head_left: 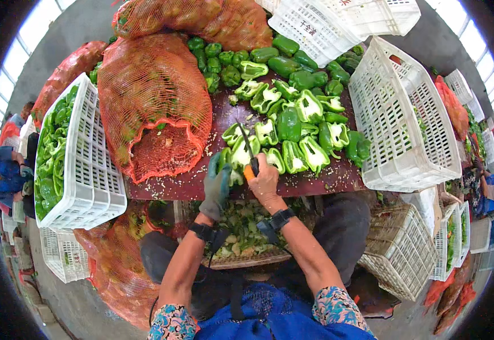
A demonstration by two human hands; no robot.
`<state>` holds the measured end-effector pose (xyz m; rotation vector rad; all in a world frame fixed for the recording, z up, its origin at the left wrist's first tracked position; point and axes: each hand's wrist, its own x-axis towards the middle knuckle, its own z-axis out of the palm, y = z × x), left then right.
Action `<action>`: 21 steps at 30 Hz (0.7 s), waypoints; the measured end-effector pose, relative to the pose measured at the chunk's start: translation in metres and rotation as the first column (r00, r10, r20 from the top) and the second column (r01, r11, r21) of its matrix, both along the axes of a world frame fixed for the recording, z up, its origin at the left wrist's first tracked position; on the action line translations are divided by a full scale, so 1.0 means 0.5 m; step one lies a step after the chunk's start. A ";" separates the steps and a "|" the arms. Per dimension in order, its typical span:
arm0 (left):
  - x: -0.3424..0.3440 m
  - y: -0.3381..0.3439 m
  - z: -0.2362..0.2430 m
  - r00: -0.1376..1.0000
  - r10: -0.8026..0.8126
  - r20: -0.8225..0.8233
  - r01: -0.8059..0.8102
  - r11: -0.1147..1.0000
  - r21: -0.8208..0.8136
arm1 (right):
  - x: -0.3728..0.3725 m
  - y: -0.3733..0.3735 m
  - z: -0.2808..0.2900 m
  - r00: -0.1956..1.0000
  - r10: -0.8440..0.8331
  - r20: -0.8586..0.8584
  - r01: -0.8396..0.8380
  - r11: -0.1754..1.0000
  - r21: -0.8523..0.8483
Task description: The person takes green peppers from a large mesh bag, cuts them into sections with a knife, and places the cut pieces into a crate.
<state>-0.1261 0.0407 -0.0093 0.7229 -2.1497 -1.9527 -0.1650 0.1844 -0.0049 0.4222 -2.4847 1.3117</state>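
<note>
Dark characters (302, 27) on upper white crate (315, 45); red marking (344, 3) on adjacent crate (374, 17).

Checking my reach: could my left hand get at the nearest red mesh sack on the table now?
Probably yes: the red mesh sack lies to the left of your gloved left hand, with only seed-strewn tabletop between them.

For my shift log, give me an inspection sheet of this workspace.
Surface: dark red table, scattered with seeds.
Job things: halved green peppers, whole peppers; knife with orange handle.
Clutter: orange mesh sack on the left, white crates on both sides.
Left hand: gloved, at the cut peppers; grip unclear.
Right hand: bare, closed on the knife handle.
Cables: thin dark cable near the left wrist strap.
Surroundings: other people, more sacks.
</note>
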 end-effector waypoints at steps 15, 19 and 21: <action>-0.147 0.034 0.110 0.893 -0.179 -0.414 0.190 0.982 -0.015 | -0.166 0.294 0.144 0.962 -0.087 0.260 0.157 0.952 -0.264; -0.098 -0.192 0.003 0.934 0.318 -0.166 -0.338 0.935 -0.110 | -0.079 0.269 0.063 0.919 0.016 0.395 0.133 0.928 -0.349; -0.073 -0.305 -0.017 0.939 0.344 -0.015 -0.345 0.938 -0.044 | -0.060 0.252 0.033 0.898 0.064 0.436 0.124 0.912 -0.391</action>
